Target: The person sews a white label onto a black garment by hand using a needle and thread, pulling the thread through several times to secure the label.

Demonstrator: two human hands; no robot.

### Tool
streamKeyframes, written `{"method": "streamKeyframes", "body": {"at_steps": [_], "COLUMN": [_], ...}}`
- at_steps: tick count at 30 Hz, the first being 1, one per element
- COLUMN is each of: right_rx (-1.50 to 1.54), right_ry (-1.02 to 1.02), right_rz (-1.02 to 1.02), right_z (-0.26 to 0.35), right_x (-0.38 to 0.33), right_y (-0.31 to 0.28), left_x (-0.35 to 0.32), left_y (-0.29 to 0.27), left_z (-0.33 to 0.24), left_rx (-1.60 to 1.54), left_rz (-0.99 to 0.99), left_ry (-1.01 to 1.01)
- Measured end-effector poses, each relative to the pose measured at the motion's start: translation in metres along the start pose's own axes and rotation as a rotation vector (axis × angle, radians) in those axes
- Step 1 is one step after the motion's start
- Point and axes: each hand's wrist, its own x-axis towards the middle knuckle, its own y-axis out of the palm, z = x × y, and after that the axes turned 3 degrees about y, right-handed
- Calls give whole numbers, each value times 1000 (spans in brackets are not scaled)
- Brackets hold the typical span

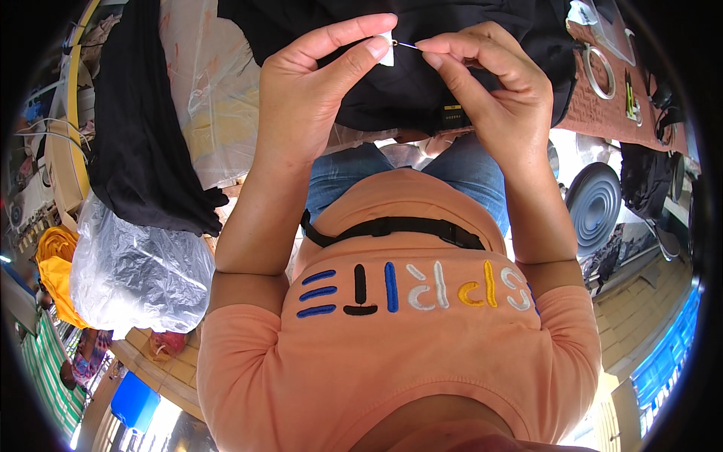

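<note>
Pinching a white tag (pixel 385 51) in your left hand (pixel 316 90), you held a pin (pixel 407 45) in your right hand's (pixel 489 83) fingertips, its point just at the tag, the black cloth (pixel 407 98) beneath unpinned.

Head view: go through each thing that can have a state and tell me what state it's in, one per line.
Left hand: raised, thumb and forefinger pinched on a small white piece.
Right hand: raised, fingertips pinched on a thin needle.
Needle: level, its tip at the white piece.
Black cloth: bunched on the lap beneath the hands.
Black strap: buckled across the shirt.
Clear plastic bag: full, crumpled.
</note>
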Motion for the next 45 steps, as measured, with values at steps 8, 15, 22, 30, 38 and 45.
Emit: {"method": "streamKeyframes", "body": {"at_steps": [8, 15, 22, 30, 38, 45], "right_rx": [2, 53, 38, 249, 207, 282], "right_ry": [-17, 119, 41, 162, 78, -214], "right_rz": [-8, -18, -135, -99, -303, -363], "right_z": [0, 1, -3, -7, 15, 31], "right_x": [-1, -3, -1, -3, 0, -5], "right_y": [0, -1, -11, -29, -46, -96], "left_x": [0, 2, 3, 3, 3, 5], "left_y": [-1, -3, -6, -8, -13, -14], "left_z": [1, 3, 8, 10, 14, 18], "left_rx": [-21, 26, 127, 210, 258, 301], "left_rz": [-1, -24, -38, -64, -79, -140], "left_ry": [-9, -43, 43, 23, 78, 82]}}
